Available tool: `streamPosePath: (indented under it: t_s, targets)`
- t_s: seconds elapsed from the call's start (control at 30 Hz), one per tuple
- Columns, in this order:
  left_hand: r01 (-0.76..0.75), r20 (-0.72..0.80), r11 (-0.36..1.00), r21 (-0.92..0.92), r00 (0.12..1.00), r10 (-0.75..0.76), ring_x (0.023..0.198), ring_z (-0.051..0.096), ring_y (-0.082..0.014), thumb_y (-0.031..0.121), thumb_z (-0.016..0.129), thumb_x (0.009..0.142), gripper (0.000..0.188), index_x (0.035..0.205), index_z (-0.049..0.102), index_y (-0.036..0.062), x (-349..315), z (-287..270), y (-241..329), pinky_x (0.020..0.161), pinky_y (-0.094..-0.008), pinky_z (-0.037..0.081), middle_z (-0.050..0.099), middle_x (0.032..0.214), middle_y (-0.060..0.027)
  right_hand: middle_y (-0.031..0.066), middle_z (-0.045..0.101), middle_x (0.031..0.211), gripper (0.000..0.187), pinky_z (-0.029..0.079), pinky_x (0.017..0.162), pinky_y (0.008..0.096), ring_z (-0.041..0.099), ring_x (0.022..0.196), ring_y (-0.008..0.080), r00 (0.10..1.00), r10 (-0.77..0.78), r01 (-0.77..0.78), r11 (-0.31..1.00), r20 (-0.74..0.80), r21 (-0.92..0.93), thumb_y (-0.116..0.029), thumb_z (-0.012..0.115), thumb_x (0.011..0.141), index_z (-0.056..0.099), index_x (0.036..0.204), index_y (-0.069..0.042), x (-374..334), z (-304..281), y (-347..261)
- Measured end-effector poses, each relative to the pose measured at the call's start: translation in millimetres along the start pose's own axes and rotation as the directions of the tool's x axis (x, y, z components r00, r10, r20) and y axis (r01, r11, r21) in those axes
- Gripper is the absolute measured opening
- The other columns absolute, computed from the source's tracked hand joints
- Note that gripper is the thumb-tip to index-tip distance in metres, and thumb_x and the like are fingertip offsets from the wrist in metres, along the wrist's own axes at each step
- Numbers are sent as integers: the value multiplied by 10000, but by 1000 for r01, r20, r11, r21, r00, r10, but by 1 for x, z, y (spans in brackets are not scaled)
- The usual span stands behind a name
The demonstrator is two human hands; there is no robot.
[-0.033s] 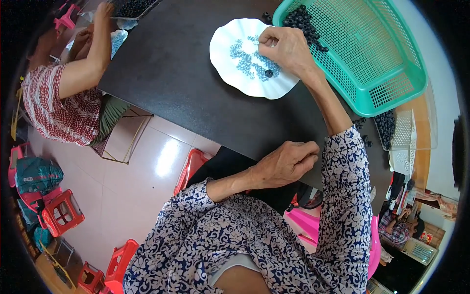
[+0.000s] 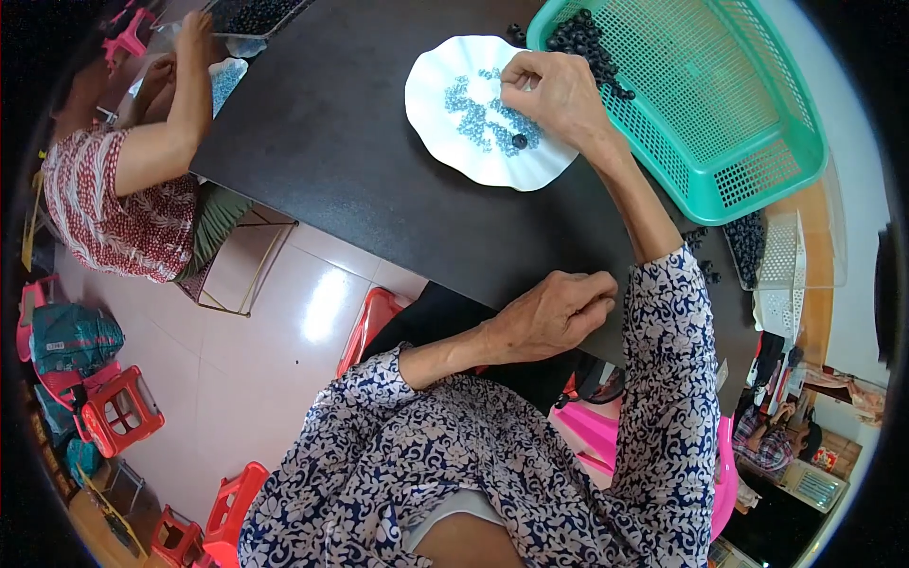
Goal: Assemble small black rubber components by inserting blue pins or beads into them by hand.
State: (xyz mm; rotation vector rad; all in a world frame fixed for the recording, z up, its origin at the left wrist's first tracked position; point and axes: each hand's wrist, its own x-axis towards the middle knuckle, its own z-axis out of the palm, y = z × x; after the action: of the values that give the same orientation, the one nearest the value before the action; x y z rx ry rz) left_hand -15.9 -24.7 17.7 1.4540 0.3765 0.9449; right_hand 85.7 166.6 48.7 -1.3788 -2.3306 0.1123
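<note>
Reaching over the plate: the right hand (image 2: 561,99) was held above the right side of the white plate (image 2: 428,106), and its place there was unchanged from the picture just before
Right fingers: thumb and forefinger were brought together at the tips; whether a bead was pinched between them could not be told
Left hand (image 2: 549,322): it was kept near the close edge of the dark surface (image 2: 360,161), its fingers loosely curled, with nothing seen in them
Clear bluish beads (image 2: 469,125): they were spread across the middle of the plate, partly hidden by the right hand
Single black piece (image 2: 519,141): it was left on the plate among the beads
Green basket (image 2: 703,187): it was set just beside the plate, with black pieces (image 2: 579,45) heaped at one end
Change: only the co-worker's raised hand (image 2: 195,28) was seen slightly shifted
Bearing on the work: no advance at the plate could be judged from this
</note>
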Motion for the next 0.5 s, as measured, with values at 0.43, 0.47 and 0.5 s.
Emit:
streamPosePath:
  t_s: [0.43,0.47,0.5]
  targets:
    - [38,-12,998,51,999,-37,637,597,-313,84,536,922,134,987,545,-34,15,-4,-7,594,-373,455,577,757,-199,74,705,767,170,521,688,282,658,690,169,990,141,-139,980,0,145,-177,669,787,715,879,-42,-24,-24,1]
    - [25,-14,998,53,1000,-25,644,599,-321,84,534,922,139,992,544,-36,15,-5,-6,597,-377,457,582,764,-201,74,705,767,170,521,688,282,658,690,169,990,139,-138,979,4,148,-177,669,787,715,879,-42,-20,-21,-1]
    - [27,-19,998,52,999,-26,644,599,-321,84,534,922,139,992,544,-36,15,-6,-4,597,-377,457,582,764,-201,89,710,793,175,529,701,288,669,706,178,995,95,-93,984,-5,151,-166,668,791,722,903,-42,-13,-16,-3]
